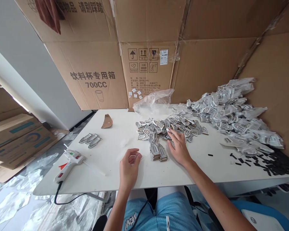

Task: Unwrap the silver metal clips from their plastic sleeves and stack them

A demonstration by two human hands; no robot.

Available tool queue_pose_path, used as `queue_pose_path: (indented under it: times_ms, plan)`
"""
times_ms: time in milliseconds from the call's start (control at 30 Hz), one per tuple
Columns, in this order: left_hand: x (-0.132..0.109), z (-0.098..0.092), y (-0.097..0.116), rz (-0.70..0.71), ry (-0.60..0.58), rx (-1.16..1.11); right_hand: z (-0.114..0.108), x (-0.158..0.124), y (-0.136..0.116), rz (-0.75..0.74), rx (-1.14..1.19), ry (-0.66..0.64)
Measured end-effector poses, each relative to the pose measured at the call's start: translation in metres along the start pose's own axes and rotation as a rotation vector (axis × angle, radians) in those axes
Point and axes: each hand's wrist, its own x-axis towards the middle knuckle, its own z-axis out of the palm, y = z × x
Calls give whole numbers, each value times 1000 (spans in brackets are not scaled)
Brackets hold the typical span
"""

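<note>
A pile of small grey, arch-shaped flat pieces with light stripes (173, 125) spreads over the middle of the white table (103, 170). At its near side, similar pieces are gathered into two neat stacks (155, 150). My right hand (179, 147) reaches over the pile's right front, fingers apart, fingertips at the pieces; no piece shows in its grip. Left of the stacks, my left hand (130, 165) hovers low by the table with loosely curled fingers, thumb and index tip apart. I see nothing held in it, though its palm is partly hidden.
A hot glue gun (71, 165) lies at the left edge, its cord hanging down. Behind it are several grey looped pieces (90, 140) and a brown scrap (107, 121). Bagged pieces (231, 115) heap at right, near black strips (276, 162). Cardboard (149, 25) walls the back.
</note>
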Motion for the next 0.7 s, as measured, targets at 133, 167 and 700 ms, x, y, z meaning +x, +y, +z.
queue_pose_path:
  times_ms: [133,167,700]
  plan:
    - [1,0,-2,2,-6,-33,-3,0,0,18,10,153]
    - [2,0,-2,15,-8,-44,-3,0,0,25,18,178]
    - [1,-1,1,140,17,45,-13,1,-13,76,224,369]
